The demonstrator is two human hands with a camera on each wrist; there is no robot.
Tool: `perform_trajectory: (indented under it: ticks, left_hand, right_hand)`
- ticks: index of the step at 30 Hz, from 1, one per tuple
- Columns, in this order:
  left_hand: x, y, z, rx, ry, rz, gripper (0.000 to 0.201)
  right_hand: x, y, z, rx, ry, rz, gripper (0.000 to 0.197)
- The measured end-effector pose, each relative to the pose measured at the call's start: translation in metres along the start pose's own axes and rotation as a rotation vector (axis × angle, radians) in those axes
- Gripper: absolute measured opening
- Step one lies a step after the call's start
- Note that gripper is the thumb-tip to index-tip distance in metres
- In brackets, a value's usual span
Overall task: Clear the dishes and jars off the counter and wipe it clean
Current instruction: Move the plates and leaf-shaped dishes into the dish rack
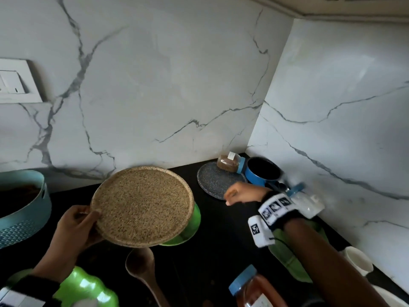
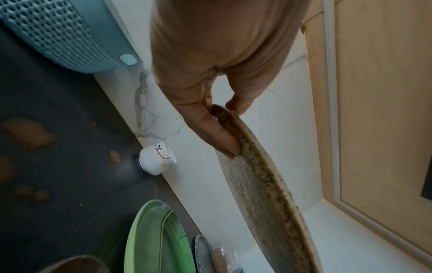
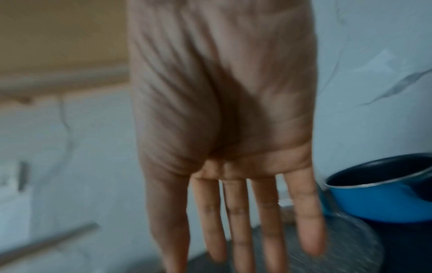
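My left hand (image 1: 76, 224) grips the rim of a speckled tan plate (image 1: 141, 207) and holds it tilted above the black counter (image 1: 212, 244); thumb and fingers pinch its edge (image 2: 224, 118) in the left wrist view. A green plate (image 1: 192, 227) lies partly under it. My right hand (image 1: 239, 193), fingers straight (image 3: 240, 221) and holding nothing, hovers beside a blue-grey speckled plate (image 1: 214, 180). A brown spice jar (image 1: 230, 161) lies on that plate by a blue saucepan (image 1: 263, 171).
A teal basket (image 1: 24, 207) stands at the left. A wooden spoon (image 1: 141, 269), a green object (image 1: 88, 289), an orange jar with blue lid (image 1: 252, 289) and white cups (image 1: 358, 260) sit near me. A small white cup (image 2: 156, 160) and brown smears (image 2: 28, 133) are on the counter.
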State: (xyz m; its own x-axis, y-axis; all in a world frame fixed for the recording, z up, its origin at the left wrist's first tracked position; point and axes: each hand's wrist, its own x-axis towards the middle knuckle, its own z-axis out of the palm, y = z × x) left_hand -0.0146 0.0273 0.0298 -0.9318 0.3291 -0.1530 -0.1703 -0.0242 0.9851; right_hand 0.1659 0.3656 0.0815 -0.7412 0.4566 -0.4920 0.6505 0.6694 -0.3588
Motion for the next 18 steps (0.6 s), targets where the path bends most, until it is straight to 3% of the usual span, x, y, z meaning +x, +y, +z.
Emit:
perform_trajectory:
  ticks: [3,6,9,12,16,18]
  left_hand:
    - [-0.002,-0.001,-0.008,-0.034,0.019,-0.036,0.016]
    - [-0.002,0.0,-0.015,-0.081,0.043,-0.082,0.014]
    - [0.0,0.001,-0.023,-0.093,0.071,-0.11,0.012]
    - [0.003,-0.001,-0.028,-0.105,0.088,-0.131,0.008]
    - [0.004,-0.003,-0.03,-0.115,0.095,-0.146,0.012]
    - [0.005,-0.002,-0.028,-0.123,0.086,-0.152,0.014]
  right_hand:
    - [0.059,0.006,0.006,-0.181,0.078,0.077,0.029]
    - [0.099,0.016,0.019,-0.408,0.277,0.099,0.039]
    - [0.119,0.013,0.027,-0.637,0.155,0.13,0.04]
    - [0.132,0.007,0.033,-0.722,0.087,0.122,0.045]
    - [0.134,0.005,0.036,-0.797,0.12,0.039,0.044]
    - [0.129,0.004,0.037,-0.794,0.217,0.009,0.041]
